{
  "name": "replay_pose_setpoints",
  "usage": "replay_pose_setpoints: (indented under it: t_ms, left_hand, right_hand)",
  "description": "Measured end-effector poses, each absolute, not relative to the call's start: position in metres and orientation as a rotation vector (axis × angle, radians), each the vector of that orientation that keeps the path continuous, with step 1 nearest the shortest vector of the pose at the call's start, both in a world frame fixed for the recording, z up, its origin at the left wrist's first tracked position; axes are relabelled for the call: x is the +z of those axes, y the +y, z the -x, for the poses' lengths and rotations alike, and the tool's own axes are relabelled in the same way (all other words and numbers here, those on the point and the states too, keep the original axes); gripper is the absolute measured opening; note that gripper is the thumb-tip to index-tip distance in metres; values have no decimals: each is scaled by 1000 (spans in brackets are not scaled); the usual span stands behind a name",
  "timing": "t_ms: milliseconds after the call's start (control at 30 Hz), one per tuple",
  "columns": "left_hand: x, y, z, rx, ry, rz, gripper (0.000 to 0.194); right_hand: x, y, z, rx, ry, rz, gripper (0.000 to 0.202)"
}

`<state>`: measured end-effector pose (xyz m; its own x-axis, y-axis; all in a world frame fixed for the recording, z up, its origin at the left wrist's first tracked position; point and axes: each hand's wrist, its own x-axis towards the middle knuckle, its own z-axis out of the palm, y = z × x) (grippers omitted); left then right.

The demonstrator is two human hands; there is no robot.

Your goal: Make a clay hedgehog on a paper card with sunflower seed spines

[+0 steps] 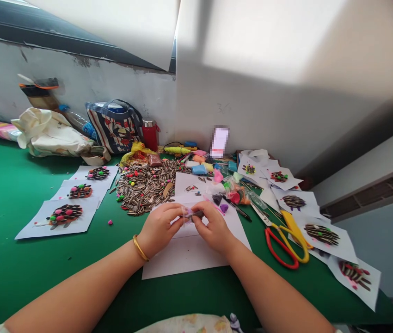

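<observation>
Over the white paper (189, 256), my left hand (162, 226) and my right hand (213, 226) meet with fingertips pinched together. Between them is a small purple and dark piece (192, 214), too small to make out fully; both hands touch it. A gold bangle circles my left wrist. Just beyond my hands, a smaller white sheet (186, 185) carries a few seeds. To the left of it spreads a pile of striped seeds (144, 185) dotted with coloured balls. A purple lump (224, 208) lies near my right hand.
Scissors (283, 240) with red and yellow handles lie at the right. Sheets with seed figures lie at left (61, 217) and right (321, 233). Coloured clay packets (199, 169), a patterned bag (116, 127), a red bottle (150, 135) and a cream cloth bag (51, 134) line the back.
</observation>
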<state>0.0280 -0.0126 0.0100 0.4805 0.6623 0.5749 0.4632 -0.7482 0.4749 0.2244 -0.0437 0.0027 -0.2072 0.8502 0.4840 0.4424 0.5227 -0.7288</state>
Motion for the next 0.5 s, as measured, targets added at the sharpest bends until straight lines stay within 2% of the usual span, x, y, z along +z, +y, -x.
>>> replay_pose_setpoints:
  t_ms: [167, 367, 500]
  left_hand:
    - [9, -12, -29, 1103, 915, -2496, 19]
    - [10, -14, -31, 1130, 884, -2519, 15]
    - [11, -12, -31, 1150, 973, -2321, 12]
  right_hand:
    - [1, -45, -224, 567, -1832, 1078, 14]
    - [1, -44, -224, 582, -1826, 1091, 10]
    - [3, -43, -227, 572, -1776, 1166, 6]
